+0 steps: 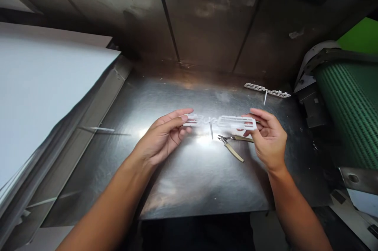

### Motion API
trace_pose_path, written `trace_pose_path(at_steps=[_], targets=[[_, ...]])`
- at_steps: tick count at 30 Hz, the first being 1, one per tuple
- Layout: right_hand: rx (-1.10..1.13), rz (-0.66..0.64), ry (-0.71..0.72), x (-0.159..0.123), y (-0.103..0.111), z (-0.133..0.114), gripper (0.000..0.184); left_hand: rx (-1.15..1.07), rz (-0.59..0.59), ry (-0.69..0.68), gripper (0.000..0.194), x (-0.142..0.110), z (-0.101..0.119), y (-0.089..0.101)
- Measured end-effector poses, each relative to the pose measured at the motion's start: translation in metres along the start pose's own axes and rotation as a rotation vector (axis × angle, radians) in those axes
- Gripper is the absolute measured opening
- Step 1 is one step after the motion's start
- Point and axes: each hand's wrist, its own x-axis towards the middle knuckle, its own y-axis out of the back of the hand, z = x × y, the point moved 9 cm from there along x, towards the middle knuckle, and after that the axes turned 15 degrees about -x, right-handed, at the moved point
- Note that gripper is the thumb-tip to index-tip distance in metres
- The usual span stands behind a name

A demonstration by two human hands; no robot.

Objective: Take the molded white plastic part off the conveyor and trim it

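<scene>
Head view is showing me a steel surface (183,188) filling the middle, with a stack of white sheets (44,97) lying to the left and a green ribbed roller (351,113) standing at the right. I'm seeing both hands raised just above the steel: the left hand (161,137) is pinching one end of a white plastic frame (233,122) between thumb and fingers, and the right hand (268,139) is pinching the other end. I'm judging the frame light, stiff and brittle, so I'd be taking it by its thicker bars. A thin spike (211,131) is jutting from its lower edge, cutters (232,144) are lying just beneath, and a second frame (267,90) is resting farther back.
</scene>
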Motion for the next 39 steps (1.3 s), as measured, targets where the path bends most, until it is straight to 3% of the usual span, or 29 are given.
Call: trace_pose_path(at_steps=[3,7,11,13,17,22,30,39], targets=[[-0.272,-0.147,0.031,0.000,-0.005,0.006,0.047,-0.044,0.012,-0.165,0.052,0.002,0.018,0.001],[-0.559,-0.436,0.071,-0.016,-0.025,0.013,0.058,-0.018,-0.041,-0.420,0.066,0.002,0.038,0.002],[-0.569,-0.547,0.103,-0.030,-0.039,0.006,0.031,0.051,-0.084,-0.523,0.069,-0.006,0.040,-0.003],[-0.462,-0.560,0.105,-0.032,-0.043,-0.001,0.024,0.107,-0.078,-0.566,0.067,-0.013,0.039,-0.006],[-0.189,-0.499,-0.009,-0.031,-0.044,-0.005,0.034,0.171,-0.081,-0.628,0.059,-0.026,0.032,-0.012],[0.057,-0.534,-0.082,-0.041,-0.057,-0.004,0.045,0.225,-0.108,-0.559,0.057,-0.032,0.017,-0.014],[0.067,-0.555,-0.046,-0.040,-0.064,-0.016,0.048,0.307,-0.192,-0.513,0.054,-0.043,0.006,-0.025],[0.060,-0.553,-0.032,-0.041,-0.066,-0.021,0.049,0.327,-0.244,-0.567,0.042,-0.053,0.002,-0.039]])
